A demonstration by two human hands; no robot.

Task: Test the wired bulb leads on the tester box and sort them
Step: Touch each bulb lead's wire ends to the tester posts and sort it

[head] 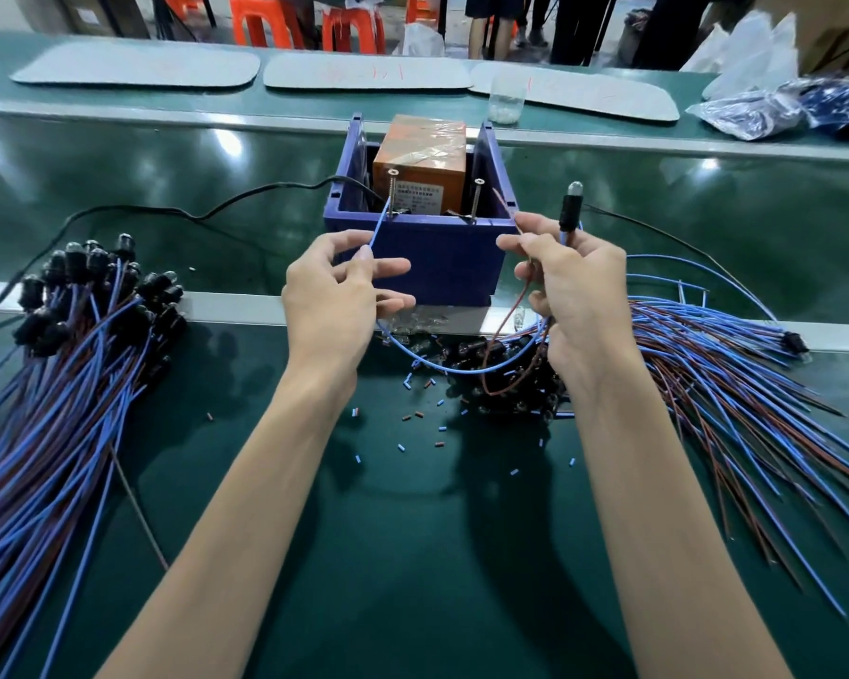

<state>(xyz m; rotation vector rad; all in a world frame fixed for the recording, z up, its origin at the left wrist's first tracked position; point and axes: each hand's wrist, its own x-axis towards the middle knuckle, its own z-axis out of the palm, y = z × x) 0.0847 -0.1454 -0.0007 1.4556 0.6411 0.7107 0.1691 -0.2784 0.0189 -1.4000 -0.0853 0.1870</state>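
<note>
While the left hand [334, 291] pinches a thin blue wire [378, 230] at the blue plastic tester box [442, 259], the right hand [572, 291] grips a black bulb holder [569, 213] between wired-bulb piles [79, 335].

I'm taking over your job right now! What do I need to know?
Left hand pinches the blue wire, with its tip at the left screw of the box.
Right hand holds the bulb and pinches the red wire, not yet on the right screw.
Done: probably the neat left pile.
Left: this lead, then the right pile.
</note>
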